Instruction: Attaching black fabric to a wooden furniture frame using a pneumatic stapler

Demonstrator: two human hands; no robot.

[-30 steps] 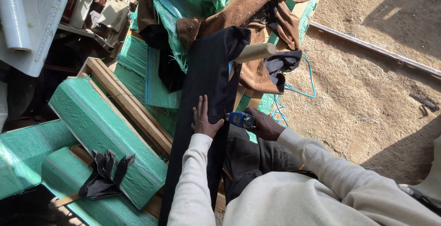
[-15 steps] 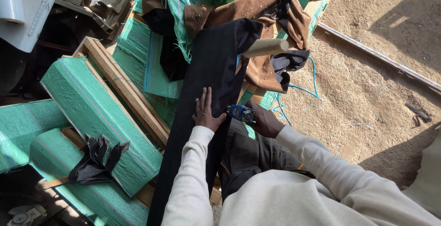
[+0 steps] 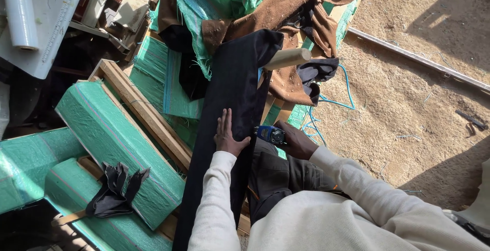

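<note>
Green-wrapped bundles (image 3: 109, 144) carry black fabric scraps (image 3: 115, 190) and a long black cloth (image 3: 232, 108).

Green wrapped bales (image 3: 109, 133) (woven sacking) stacked at left.

Green wrapped bundles (image 3: 109, 139), brown cloth (image 3: 286, 6), blue cord (image 3: 326, 113)

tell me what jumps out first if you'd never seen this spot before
A long strip of black fabric runs up the middle, with the left hand pressed flat on it and the right hand holding a small blue tool at its edge. Around it lie bright green wrapped bundles, with brown cloth heaped at the top and sandy ground on the right.
</note>
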